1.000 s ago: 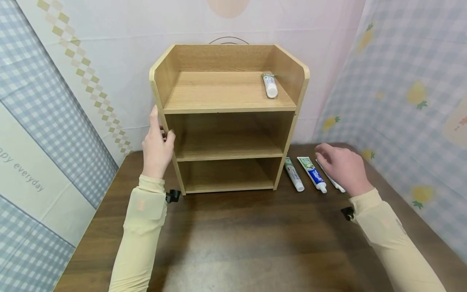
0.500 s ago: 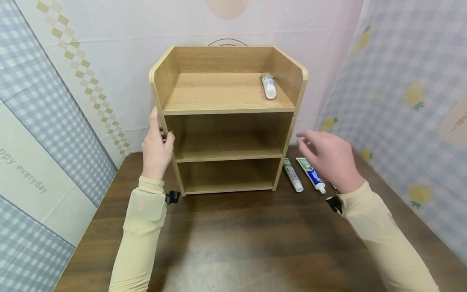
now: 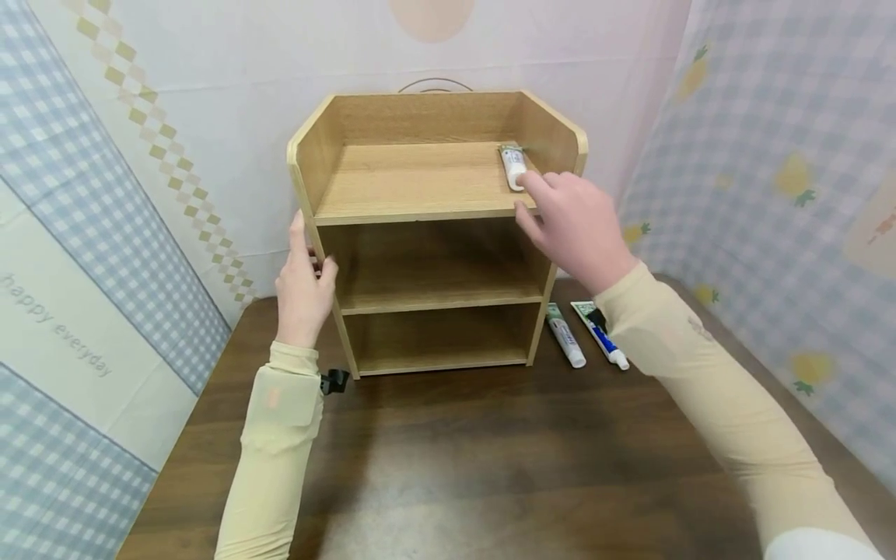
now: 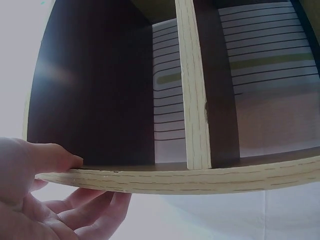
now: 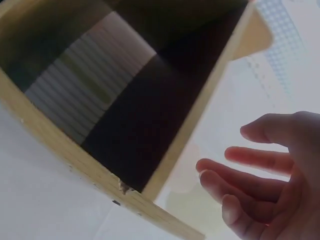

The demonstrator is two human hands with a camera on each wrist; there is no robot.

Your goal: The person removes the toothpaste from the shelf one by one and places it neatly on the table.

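A dark wooden table (image 3: 490, 467) carries a light wooden three-tier shelf unit (image 3: 434, 233) that stands upright against a pale printed backdrop (image 3: 210, 62). The left hand (image 3: 302, 288) grips the unit's left side panel, the thumb hooked over the front edge and the fingers wrapped round the outside; the left wrist view shows the thumb (image 4: 50, 157) lying on the inner face of the board with the fingers curled beneath. The right hand (image 3: 574, 225) is raised at the top tier's right front corner, fingers loosely spread and holding nothing, its fingertips just beside the cap end of a small white toothpaste tube (image 3: 513, 163); whether they touch cannot be told. That tube lies flat on the top tier near the right wall. On the table to the right of the unit lie a white-and-green toothpaste tube (image 3: 564, 336) and a blue-and-green toothpaste tube (image 3: 607, 346), side by side, the second partly hidden by the right sleeve (image 3: 700, 389).
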